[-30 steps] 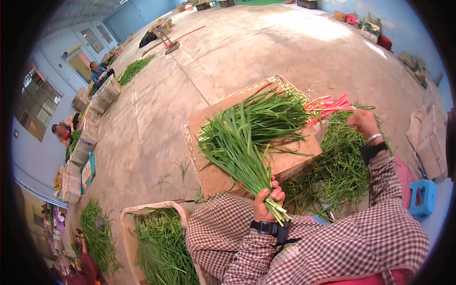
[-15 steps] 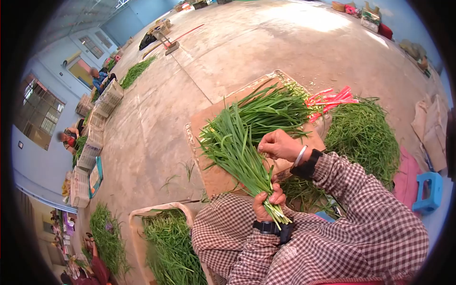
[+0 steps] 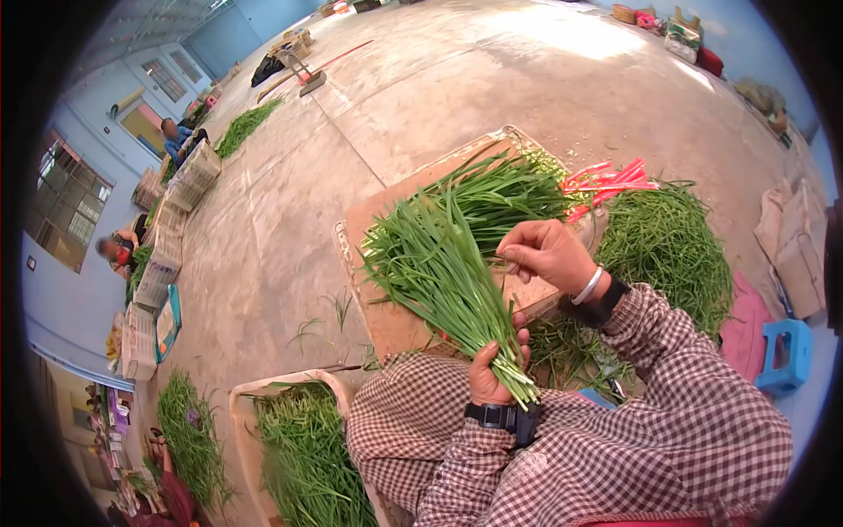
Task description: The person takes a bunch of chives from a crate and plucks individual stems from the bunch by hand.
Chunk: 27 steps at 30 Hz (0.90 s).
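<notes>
My left hand (image 3: 485,379) is wrapped round the pale stem ends of a bunch of garlic chives (image 3: 452,294). The long green leaves slant away up and to the left. Just right of the bunch, my right hand (image 3: 555,255) is raised with thumb and forefinger pinched together. Whatever is between those fingertips, if anything, is too small to make out. Under the leaves lies a brown board (image 3: 373,206) on a crate in front of my knees. More chives (image 3: 514,189) rest on it, stem ends to the right.
Red-and-white strips (image 3: 615,182) lie at the board's right edge, beside a heap of green leaves (image 3: 672,250). A tub (image 3: 241,439) of greens stands by my left knee. A blue stool (image 3: 784,356) is far right. Other people (image 3: 180,140) sit behind white crates (image 3: 195,176) along the left wall.
My right hand has moved slightly right and up, away from the bunch, still pinched. My left hand keeps its hold on the chives, now a little lower in view.
</notes>
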Motion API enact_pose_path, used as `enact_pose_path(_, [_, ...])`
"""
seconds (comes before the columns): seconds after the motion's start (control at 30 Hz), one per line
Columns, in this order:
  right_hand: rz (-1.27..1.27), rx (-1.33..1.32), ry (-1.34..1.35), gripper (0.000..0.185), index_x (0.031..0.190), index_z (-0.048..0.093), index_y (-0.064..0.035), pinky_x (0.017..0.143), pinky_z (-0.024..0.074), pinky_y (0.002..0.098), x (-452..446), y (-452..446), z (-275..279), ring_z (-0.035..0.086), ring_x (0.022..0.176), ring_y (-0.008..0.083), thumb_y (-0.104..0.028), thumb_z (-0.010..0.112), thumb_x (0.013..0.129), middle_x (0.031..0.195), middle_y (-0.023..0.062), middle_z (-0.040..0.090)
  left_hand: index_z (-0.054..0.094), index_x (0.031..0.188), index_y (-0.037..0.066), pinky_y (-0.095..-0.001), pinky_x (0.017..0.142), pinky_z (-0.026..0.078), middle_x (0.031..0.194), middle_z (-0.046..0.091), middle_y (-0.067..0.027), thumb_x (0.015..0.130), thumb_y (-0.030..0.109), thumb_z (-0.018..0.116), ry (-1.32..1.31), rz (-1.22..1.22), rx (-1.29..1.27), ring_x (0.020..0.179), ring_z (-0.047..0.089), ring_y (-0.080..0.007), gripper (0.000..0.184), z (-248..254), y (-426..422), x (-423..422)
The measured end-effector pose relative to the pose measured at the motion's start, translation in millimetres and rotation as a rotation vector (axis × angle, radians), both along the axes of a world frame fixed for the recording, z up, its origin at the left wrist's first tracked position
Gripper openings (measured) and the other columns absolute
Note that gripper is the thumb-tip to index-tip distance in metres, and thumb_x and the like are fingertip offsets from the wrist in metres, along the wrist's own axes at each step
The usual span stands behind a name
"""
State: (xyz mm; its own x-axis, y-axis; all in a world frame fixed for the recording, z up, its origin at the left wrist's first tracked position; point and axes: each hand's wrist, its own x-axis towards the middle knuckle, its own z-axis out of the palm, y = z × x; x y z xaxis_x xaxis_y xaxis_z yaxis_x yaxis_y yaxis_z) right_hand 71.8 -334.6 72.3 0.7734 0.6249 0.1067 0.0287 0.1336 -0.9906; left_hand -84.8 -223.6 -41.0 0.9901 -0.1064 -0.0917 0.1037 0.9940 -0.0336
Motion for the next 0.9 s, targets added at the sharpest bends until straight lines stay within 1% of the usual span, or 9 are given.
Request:
enact_pose_path(0.13, [-0.035, 0.058, 0.021, 0.016, 0.1, 0.059, 0.001, 0.046, 0.0447, 0.0159, 2, -8, -2, 0.056, 0.056, 0.0041, -0.007, 0.058, 0.087, 0.07, 0.0015, 0.061, 0.039, 0.127, -0.004, -0.0425, 0.086, 0.053, 0.121, 0.052, -0.0206, 0.08, 0.003, 0.056, 0.131, 0.006, 0.041, 0.104, 0.058, -0.0305, 0.051, -5, -1, -2])
enact_pose_path(0.3, [-0.039, 0.019, 0.076, 0.018, 0.103, 0.057, 0.0014, 0.049, 0.0463, 0.0177, 5, -15, -16, 0.056, 0.057, 0.005, -0.005, 0.058, 0.086, 0.073, 0.002, 0.06, 0.052, 0.111, -0.004, -0.0447, 0.089, 0.051, 0.103, 0.061, -0.0185, 0.08, 0.001, 0.058, 0.222, 0.071, 0.091, 0.101, 0.059, -0.0302, 0.032, -1, -5, -1])
enact_pose_path(0.37, [-0.054, 0.013, 0.112, 0.02, 0.104, 0.056, 0.002, 0.051, 0.0467, 0.0187, 11, -21, -32, 0.056, 0.057, 0.0054, -0.004, 0.057, 0.085, 0.074, 0.0023, 0.06, 0.052, 0.11, -0.004, -0.0446, 0.089, 0.051, 0.102, 0.062, -0.0177, 0.08, 0.001, 0.058, 0.228, 0.071, 0.101, 0.101, 0.059, -0.03, 0.03, -5, -4, 0])
enact_pose_path(0.43, [-0.266, -0.378, -0.442, 0.018, 0.1, 0.056, 0.0048, 0.052, 0.0474, 0.0202, 15, -25, -43, 0.057, 0.06, 0.0073, -0.002, 0.057, 0.083, 0.07, 0.0033, 0.058, 0.053, 0.108, -0.003, -0.0445, 0.089, 0.051, 0.101, 0.062, -0.017, 0.08, 0.0, 0.058, 0.229, 0.067, 0.112, 0.1, 0.06, -0.0298, 0.029, -7, -5, 1])
enact_pose_path(0.47, [-0.264, -0.38, -0.443, 0.018, 0.1, 0.056, 0.0048, 0.052, 0.0474, 0.0202, 12, -32, -46, 0.057, 0.06, 0.0073, -0.002, 0.057, 0.083, 0.07, 0.0033, 0.058, 0.053, 0.109, -0.003, -0.0446, 0.09, 0.05, 0.101, 0.062, -0.0161, 0.082, 0.0, 0.057, 0.249, 0.068, 0.124, 0.1, 0.059, -0.0289, 0.028, -8, -5, 2])
enact_pose_path(0.53, [-0.272, -0.284, -0.157, 0.015, 0.095, 0.054, 0.0042, 0.05, 0.0459, 0.0205, -11, -43, -27, 0.056, 0.057, 0.0078, -0.002, 0.056, 0.082, 0.068, 0.0037, 0.056, 0.053, 0.11, -0.003, -0.0446, 0.09, 0.05, 0.102, 0.061, -0.0153, 0.083, 0.0, 0.056, 0.27, 0.072, 0.13, 0.1, 0.059, -0.0281, 0.027, -11, -6, 2])
enact_pose_path(0.63, [-0.228, -0.433, -0.27, 0.011, 0.093, 0.053, 0.0027, 0.047, 0.0448, 0.0206, -36, -61, -26, 0.056, 0.055, 0.0075, -0.002, 0.055, 0.083, 0.067, 0.0025, 0.054, 0.054, 0.109, -0.003, -0.0449, 0.09, 0.05, 0.101, 0.062, -0.0144, 0.082, -0.001, 0.056, 0.257, 0.061, 0.14, 0.1, 0.059, -0.0275, 0.027, -16, -6, 6])
enact_pose_path(0.7, [-0.062, -0.357, 0.013, 0.01, 0.091, 0.054, 0.0024, 0.045, 0.0451, 0.021, -60, -58, -16, 0.056, 0.053, 0.0076, -0.005, 0.056, 0.084, 0.068, 0.004, 0.058, 0.053, 0.109, -0.003, -0.0441, 0.089, 0.05, 0.101, 0.062, -0.0143, 0.082, -0.001, 0.056, 0.248, 0.06, 0.137, 0.099, 0.059, -0.0269, 0.028, -15, -8, 6])
enact_pose_path(0.9, [0.01, -0.346, 0.032, 0.011, 0.088, 0.056, 0.0027, 0.048, 0.048, 0.024, -76, -36, -47, 0.059, 0.056, 0.0089, -0.007, 0.058, 0.084, 0.071, 0.0056, 0.062, 0.054, 0.106, -0.004, -0.0437, 0.089, 0.05, 0.104, 0.061, -0.0157, 0.081, 0.002, 0.055, 0.212, 0.058, 0.104, 0.099, 0.06, -0.028, 0.026, -16, -10, 10])
